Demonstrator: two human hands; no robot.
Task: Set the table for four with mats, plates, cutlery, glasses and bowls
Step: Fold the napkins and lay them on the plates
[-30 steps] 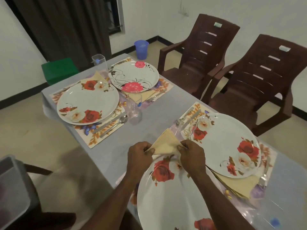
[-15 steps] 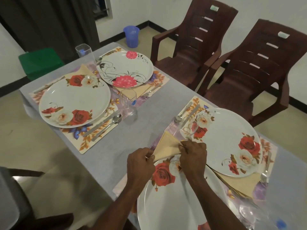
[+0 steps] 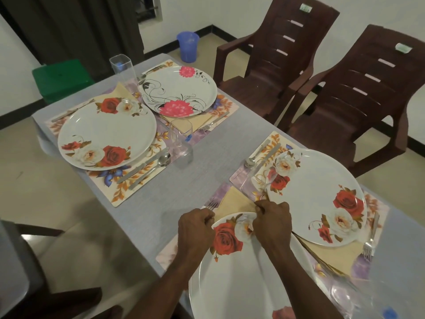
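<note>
Both hands curl over the far rim of the near plate [image 3: 241, 284]. The left hand [image 3: 195, 229] pinches a fork [image 3: 212, 204] whose tines poke out just beyond its fingers. The right hand [image 3: 273, 219] pinches the napkin [image 3: 234, 201], which lies between both hands' fingertips, tucked under the plate.

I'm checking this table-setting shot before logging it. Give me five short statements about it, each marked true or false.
1. Four plates are on the table. True.
2. The far right plate has red roses. False: it has pink flowers with black swirls.
3. Both hands are at the napkin by the nearest plate; the left hand and right hand have curled fingers. True.
4. A bowl sits on the far left plate. False: it carries nothing.
5. A person sits in the nearer brown chair. False: nobody does.
</note>
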